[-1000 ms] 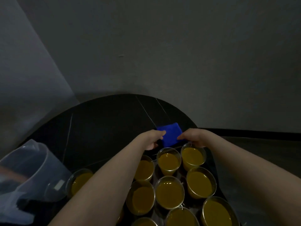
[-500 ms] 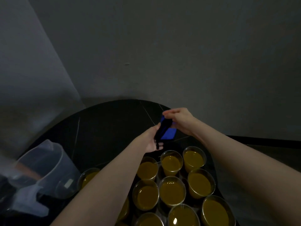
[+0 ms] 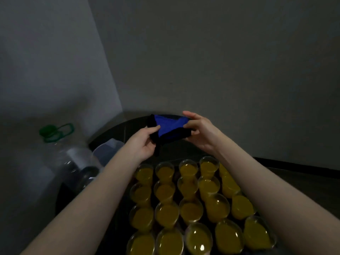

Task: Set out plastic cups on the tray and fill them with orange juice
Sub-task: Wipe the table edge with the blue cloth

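Here, a clear bottle and a jug are standing leftmost; the left hand and right hand are each pinching the blue cloth above the juice-filled cups, which are sitting in rows on the dark counter.

A blue cloth with black edging is held up in the air above the far edge of the round dark desk. At the left stands a large clear plastic bottle with a green cap and green carry handle, its lower part dim and hard to make out. Just right of it sits a clear plastic pitcher on the desk. Grey walls meet in a corner behind.
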